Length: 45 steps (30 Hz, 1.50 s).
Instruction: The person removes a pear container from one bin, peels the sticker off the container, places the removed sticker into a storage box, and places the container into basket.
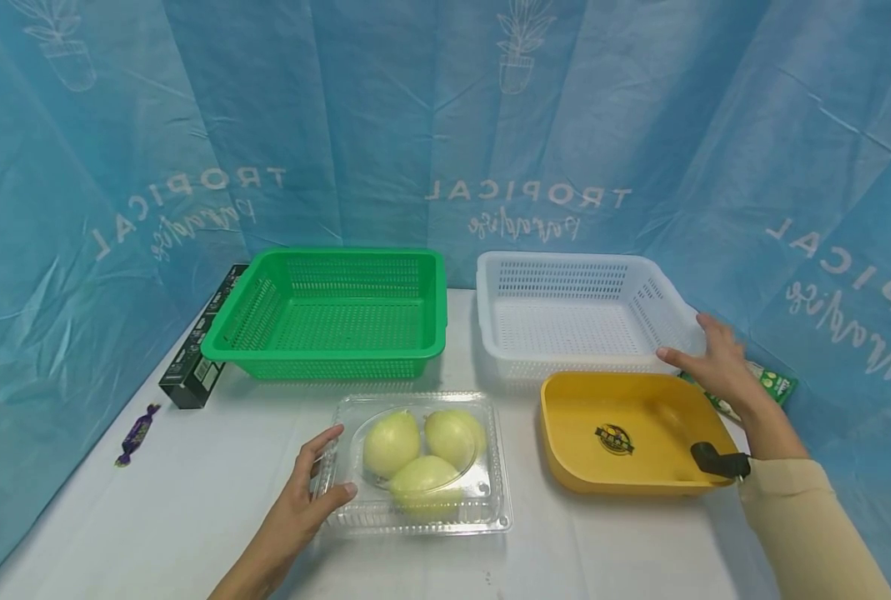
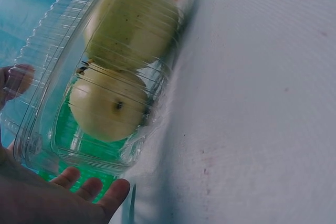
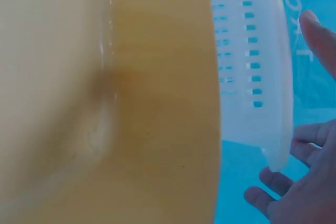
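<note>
A clear plastic clamshell box [image 1: 490, 417] stands on the table with three pale yellow-green fruits [image 1: 392, 443] inside, likely pears or apples. My left hand [image 1: 306, 496] is at the box's left end, thumb and fingers spread around that end. In the left wrist view, its fingertips lie close against the box wall [image 2: 79, 156]; firm contact is unclear. At the far right, my right hand [image 1: 715, 358] is spread beside the white slotted basket [image 1: 490, 333]. The right wrist view shows its thumb apart from the rim [image 3: 286, 77], with the fingers near the basket's corner.
A green basket [image 1: 325, 357] stands at the back left, beside a long black box [image 1: 190, 367]. A purple wrapped candy [image 1: 137, 435] lies at the left. The yellow basin [image 1: 603, 417] sits below my right forearm, and a green packet [image 1: 778, 383] lies partly behind that arm.
</note>
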### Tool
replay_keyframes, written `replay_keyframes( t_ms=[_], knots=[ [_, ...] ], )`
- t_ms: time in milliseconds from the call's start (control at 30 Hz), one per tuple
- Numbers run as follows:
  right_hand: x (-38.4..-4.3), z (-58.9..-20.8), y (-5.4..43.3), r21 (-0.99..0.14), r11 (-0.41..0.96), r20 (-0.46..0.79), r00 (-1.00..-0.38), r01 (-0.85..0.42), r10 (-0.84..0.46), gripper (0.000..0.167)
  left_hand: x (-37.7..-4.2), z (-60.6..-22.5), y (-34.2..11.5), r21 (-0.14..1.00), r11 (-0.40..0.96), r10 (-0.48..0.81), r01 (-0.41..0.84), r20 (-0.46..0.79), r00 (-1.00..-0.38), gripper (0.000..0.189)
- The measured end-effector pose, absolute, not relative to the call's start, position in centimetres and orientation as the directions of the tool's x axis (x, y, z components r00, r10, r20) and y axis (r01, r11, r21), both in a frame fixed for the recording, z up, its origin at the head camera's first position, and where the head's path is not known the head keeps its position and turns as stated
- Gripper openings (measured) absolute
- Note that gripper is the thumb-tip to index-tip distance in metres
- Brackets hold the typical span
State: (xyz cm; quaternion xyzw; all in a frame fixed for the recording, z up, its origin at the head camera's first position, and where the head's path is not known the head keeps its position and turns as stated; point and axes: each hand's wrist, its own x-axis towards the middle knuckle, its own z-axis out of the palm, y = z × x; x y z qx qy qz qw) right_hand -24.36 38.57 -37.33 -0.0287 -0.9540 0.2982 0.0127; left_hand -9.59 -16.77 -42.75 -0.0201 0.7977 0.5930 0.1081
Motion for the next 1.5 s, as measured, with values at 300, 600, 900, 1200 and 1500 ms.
replay_keyframes(
  t_ms=[300,600,900,1200,1500],
  knots=[
    [-24.9,-38.4,39.1,-0.593,0.8,-0.053,-0.996,0.091,0.074,0.108,-9.6,-42.9,-16.8,0.944,0.288,0.094,-0.16,-0.194,-0.976,0.07],
    [-25.1,-39.0,39.3,-0.638,0.765,-0.079,-0.996,0.089,0.05,0.106,-9.6,-43.0,-16.6,0.948,0.273,0.09,-0.163,-0.194,-0.977,0.071],
    [-25.1,-39.3,39.2,-0.646,0.759,-0.065,-0.996,0.086,0.058,0.106,-9.4,-43.0,-16.2,0.976,0.194,0.064,-0.098,-0.113,-0.992,0.066],
    [-25.1,-39.5,39.2,-0.643,0.763,-0.041,-0.998,0.064,0.049,0.104,-8.8,-42.6,-15.3,0.99,0.138,0.027,-0.017,-0.021,-0.999,0.063],
    [-25.2,-39.5,39.2,-0.639,0.767,-0.041,-0.998,0.062,0.047,0.104,-8.7,-41.9,-14.3,0.995,0.101,0.014,0.012,0.011,-1.0,0.061]
  ],
)
